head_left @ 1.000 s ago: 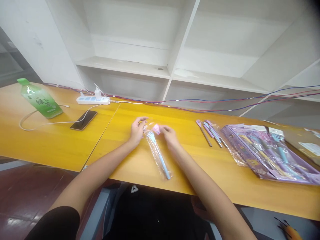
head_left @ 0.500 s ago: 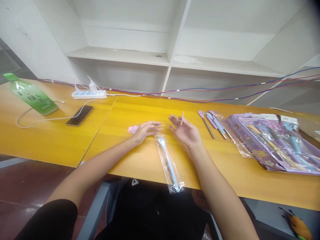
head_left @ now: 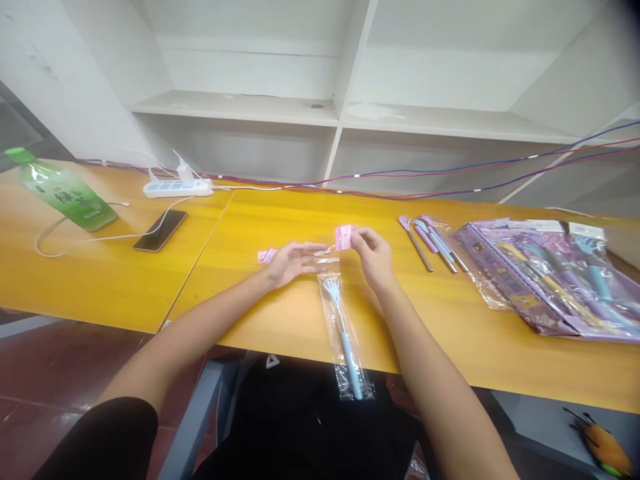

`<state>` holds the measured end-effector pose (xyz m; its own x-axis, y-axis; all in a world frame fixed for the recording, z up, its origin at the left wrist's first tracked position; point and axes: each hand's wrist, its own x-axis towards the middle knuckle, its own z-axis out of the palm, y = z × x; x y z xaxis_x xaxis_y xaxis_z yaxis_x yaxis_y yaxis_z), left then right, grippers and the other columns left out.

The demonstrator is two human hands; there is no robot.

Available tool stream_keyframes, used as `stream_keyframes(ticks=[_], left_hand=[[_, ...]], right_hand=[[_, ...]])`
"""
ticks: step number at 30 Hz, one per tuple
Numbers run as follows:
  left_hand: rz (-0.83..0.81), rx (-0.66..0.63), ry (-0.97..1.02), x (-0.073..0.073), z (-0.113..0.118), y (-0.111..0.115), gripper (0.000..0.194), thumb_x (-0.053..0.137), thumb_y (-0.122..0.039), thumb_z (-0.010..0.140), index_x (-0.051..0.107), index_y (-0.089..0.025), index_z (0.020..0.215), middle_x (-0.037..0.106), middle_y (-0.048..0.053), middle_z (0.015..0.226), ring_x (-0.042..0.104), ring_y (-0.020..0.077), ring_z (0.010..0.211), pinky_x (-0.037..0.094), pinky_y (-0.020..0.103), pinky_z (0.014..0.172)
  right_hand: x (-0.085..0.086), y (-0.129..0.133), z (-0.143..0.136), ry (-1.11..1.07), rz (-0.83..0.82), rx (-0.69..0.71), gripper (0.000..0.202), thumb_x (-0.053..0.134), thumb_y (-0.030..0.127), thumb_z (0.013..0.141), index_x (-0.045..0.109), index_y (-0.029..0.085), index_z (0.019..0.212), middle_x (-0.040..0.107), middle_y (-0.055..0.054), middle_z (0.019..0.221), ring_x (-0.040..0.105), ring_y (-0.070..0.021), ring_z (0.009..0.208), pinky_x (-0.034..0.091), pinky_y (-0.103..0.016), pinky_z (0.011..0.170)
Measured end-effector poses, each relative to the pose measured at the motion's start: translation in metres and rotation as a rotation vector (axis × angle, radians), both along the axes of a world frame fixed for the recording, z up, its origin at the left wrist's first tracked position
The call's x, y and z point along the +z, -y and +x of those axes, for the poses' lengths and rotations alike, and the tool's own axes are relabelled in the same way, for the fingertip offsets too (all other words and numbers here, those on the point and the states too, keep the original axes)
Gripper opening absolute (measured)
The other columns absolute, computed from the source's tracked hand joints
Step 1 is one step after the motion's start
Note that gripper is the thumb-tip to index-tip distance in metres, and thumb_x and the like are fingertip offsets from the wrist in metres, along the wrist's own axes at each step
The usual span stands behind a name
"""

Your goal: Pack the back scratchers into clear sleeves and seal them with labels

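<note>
At far left we note a green-tinted plastic bottle (head_left: 70, 197), its label bearing two large Chinese characters that we read as 绿茶. Next to it, a white cable (head_left: 115, 238) crosses a glossy dark smartphone (head_left: 160, 231), and a white power strip (head_left: 177, 188) sits behind. Small pink printed cards (head_left: 267, 256) lie just beside the left hand (head_left: 294, 262); their print is too small for us to read. That hand has its fingers extended and slightly parted at the mouth of a clear, crinkled plastic bag (head_left: 369, 391); we cannot tell whether it pinches the film. Inside the bag is a light-blue back scratcher (head_left: 346, 340) with a claw-shaped head, thin metal rod and smooth handle, its lower end beyond the table (head_left: 240, 293) edge. The right hand (head_left: 374, 257) grips a pink printed tag (head_left: 343, 237) firmly between thumb and fingers; its lettering is illegible to us. Farther right we record loose purple and blue back scratchers (head_left: 419, 247) with shiny metal rods, then a purple carton (head_left: 500, 270) with cartoon printing, filled with film-wrapped pieces.
</note>
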<state>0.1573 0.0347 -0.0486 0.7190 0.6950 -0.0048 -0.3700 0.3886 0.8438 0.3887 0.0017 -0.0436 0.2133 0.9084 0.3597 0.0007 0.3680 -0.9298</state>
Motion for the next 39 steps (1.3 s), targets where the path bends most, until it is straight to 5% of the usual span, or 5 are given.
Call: stream_keyframes(ticks=[17,39], left_hand=[[-0.074,-0.011,-0.02,0.001,0.001,0.0,0.045,0.059,-0.046,0.089,0.078,-0.014,0.114,0.074,0.021,0.133,0.069,0.0391,0.124,0.048,0.058,0.11],[-0.167,-0.118,-0.001,0.014,-0.002,0.005,0.062,0.044,-0.061,0.096,0.074,-0.015,0.124,0.065,0.022,0.148,0.058,0.0418,0.139,0.047,0.065,0.112]], right_hand=[[0.003,0.006,0.0,0.632,0.179,-0.03,0.026,0.063,0.049,0.103,0.076,0.027,0.096,0.068,-0.006,0.089,0.058,-0.0202,0.076,0.05,-0.037,0.073],[0.005,0.011,-0.002,0.723,0.232,0.087,0.024,0.059,0.04,0.105,0.081,0.03,0.107,0.068,-0.008,0.096,0.061,-0.0224,0.083,0.052,-0.04,0.078]])
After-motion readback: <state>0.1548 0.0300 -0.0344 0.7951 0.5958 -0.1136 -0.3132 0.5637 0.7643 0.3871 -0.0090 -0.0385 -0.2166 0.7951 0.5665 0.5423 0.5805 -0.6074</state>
